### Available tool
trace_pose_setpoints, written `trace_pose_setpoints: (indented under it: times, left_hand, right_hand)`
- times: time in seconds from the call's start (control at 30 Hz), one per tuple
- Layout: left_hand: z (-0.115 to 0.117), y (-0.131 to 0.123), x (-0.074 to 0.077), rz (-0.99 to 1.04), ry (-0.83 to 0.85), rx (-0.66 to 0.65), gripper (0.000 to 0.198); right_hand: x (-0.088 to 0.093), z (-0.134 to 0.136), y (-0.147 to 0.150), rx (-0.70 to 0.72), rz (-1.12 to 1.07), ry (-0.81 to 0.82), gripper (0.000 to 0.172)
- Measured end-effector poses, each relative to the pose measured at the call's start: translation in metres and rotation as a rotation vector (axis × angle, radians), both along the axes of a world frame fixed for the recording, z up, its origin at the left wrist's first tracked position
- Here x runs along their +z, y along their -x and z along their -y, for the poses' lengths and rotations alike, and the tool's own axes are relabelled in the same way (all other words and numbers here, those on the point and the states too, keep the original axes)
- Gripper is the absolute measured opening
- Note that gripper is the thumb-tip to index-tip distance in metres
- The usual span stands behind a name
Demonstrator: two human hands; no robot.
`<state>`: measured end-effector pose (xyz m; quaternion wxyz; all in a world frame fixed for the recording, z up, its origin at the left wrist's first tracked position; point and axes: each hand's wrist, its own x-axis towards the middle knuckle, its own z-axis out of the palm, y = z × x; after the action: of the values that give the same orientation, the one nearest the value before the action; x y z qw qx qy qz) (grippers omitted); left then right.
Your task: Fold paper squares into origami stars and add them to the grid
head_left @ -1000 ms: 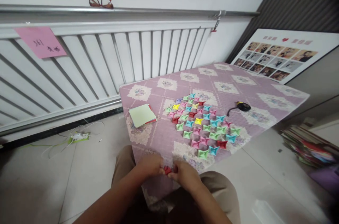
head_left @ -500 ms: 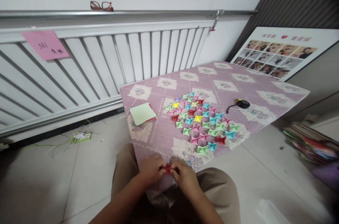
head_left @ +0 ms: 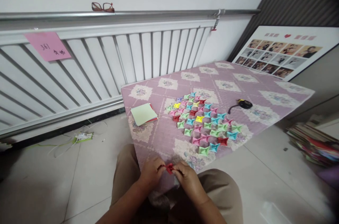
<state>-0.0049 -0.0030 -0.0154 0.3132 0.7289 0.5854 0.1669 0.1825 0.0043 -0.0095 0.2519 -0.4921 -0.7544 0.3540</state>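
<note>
So the little red paper piece (head_left: 169, 168) is right at the near edge of the table, between the two hands and in front of the person's body. It's folded, though it's too small to make out the creases. The left hand (head_left: 153, 172) has one side of it pinched between thumb and fingers, and the right hand (head_left: 187, 178) has the opposite side in the same kind of tight pinch (fingertips pretty close together, just the red paper showing between them).

Under it all is a purple tablecloth (head_left: 164, 139) with pale floral diamonds. Just past the right hand there's a whole patch of folded paper shapes (head_left: 199, 119) laid out in slanting rows: green, pink, blue, yellow, red, plus a purple one at the far end. The closest is a green one (head_left: 203, 151). Over to the left sits a stack of paper sheets (head_left: 143, 114), pale green on top with some red poking out underneath. On the right of the shapes lies a coiled black cord (head_left: 245, 104) with a yellow bit on it.

Further out, a white radiator (head_left: 172, 49) runs behind the table with a pink note (head_left: 49, 46) on it, glasses (head_left: 109, 10) rest on the pipe (head_left: 159, 13) above, and a photo board (head_left: 280, 52) leans at the far right.
</note>
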Motion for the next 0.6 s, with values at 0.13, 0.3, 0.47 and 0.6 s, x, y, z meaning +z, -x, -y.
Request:
trace_pose_setpoints:
  times: [0.13,0.3,0.47,0.6]
  left_hand:
    - [-0.001,-0.002,0.0,0.098,-0.003,0.061,0.015]
    - [0.0,-0.004,-0.002,0.185,0.0,0.135,0.013]
    - [0.002,-0.003,-0.004,0.216,0.007,0.165,0.013]
    - [0.003,-0.002,-0.006,0.203,-0.001,0.183,0.013]
  right_hand:
    - [0.002,-0.001,-0.003,-0.036,-0.077,-0.013,0.02]
    - [0.006,-0.001,-0.004,-0.067,-0.14,-0.013,0.024]
    - [0.015,-0.002,-0.003,-0.091,-0.183,-0.005,0.028]
    - [0.017,-0.002,-0.002,-0.157,-0.165,0.043,0.026]
